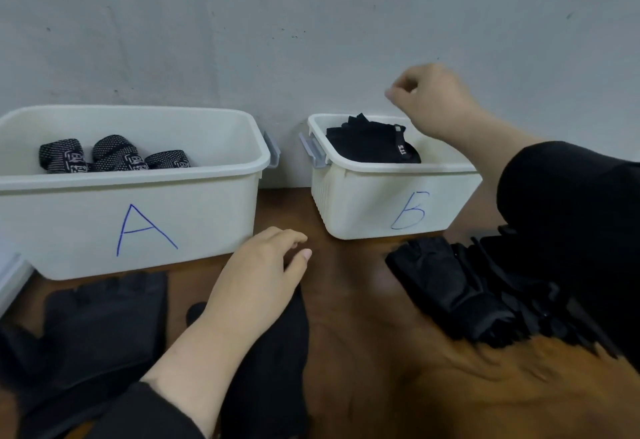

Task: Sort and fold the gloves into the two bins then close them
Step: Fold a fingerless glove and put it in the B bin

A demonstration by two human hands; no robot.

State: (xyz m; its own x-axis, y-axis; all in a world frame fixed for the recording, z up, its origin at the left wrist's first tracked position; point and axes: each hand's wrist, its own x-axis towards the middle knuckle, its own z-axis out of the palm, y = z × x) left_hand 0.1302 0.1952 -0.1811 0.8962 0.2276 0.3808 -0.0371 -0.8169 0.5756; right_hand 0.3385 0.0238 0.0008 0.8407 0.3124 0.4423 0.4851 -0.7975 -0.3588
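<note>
Grey wall (pixel 311 23) behind, brown table (pixel 349 300) in front; bin A (pixel 138 224) left, bin B (pixel 391 203) right, both lidless. Rolled patterned gloves (pixel 114 156) in bin A; folded black glove (pixel 372 144) in bin B. Right hand (pixel 429 99) above bin B's far edge, fingers curled, holding nothing visible. Left hand (pixel 263 272) in front of bin A's right corner, fingers relaxed, over loose black glove (pixel 277 352). Flat glove (pixel 104 317) in front of bin A; glove pile (pixel 467 293) in front of bin B. Gloves likely soft, light, floppy; best pinched at cuff.
</note>
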